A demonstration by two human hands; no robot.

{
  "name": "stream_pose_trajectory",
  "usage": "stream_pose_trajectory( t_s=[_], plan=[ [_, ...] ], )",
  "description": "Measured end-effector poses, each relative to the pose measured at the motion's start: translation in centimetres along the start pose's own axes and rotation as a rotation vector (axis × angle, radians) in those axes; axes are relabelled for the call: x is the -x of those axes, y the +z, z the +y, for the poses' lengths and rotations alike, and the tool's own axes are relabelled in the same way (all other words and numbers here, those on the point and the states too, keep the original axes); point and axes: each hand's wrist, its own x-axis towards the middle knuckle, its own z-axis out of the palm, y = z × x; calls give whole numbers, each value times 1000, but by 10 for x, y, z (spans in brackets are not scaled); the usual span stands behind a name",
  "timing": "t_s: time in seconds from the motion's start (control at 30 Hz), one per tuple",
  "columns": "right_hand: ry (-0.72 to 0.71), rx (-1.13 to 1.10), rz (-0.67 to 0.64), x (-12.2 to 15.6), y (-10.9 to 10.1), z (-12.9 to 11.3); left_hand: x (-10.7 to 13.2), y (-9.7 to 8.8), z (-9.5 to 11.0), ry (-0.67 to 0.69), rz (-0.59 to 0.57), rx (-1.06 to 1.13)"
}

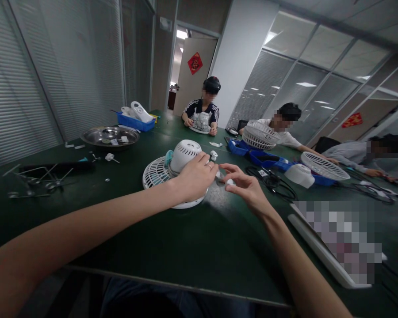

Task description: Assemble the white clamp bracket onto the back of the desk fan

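A white fan motor housing (185, 152) with slots stands on a round white fan grille (152, 174), which lies on the table in front of me. My left hand (195, 174) is curled over the near right side of the housing, with a ring on one finger. A turquoise piece (169, 157) shows at the housing's left side. Just right of the grille, my right hand (243, 183) pinches a small white part (230, 182) between thumb and fingers. Another small white plastic piece (214, 155) sits on the table beyond my left fingertips.
A metal bowl (109, 138) with small parts and a blue bin (135, 121) stand at left. Metal rods (43, 179) lie nearer. Black cables (275, 183), blue trays (265, 159) and a white tray (325, 247) are at right. Several people work around the green table (172, 238).
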Motion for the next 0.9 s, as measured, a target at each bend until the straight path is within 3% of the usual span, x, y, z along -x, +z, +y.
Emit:
stream_pose_trajectory(
  t_s=[0.17, 0.8, 0.9],
  plan=[
    [-84, 55, 80, -1, 13, 5, 0, -2, 1, 13, 2, 18],
    [-285, 498, 72, 6, 33, 10, -1, -5, -10, 78, -63, 96],
    [-313, 463, 124, 5, 35, 14, -1, -10, -14, 81, -88, 118]
  ],
)
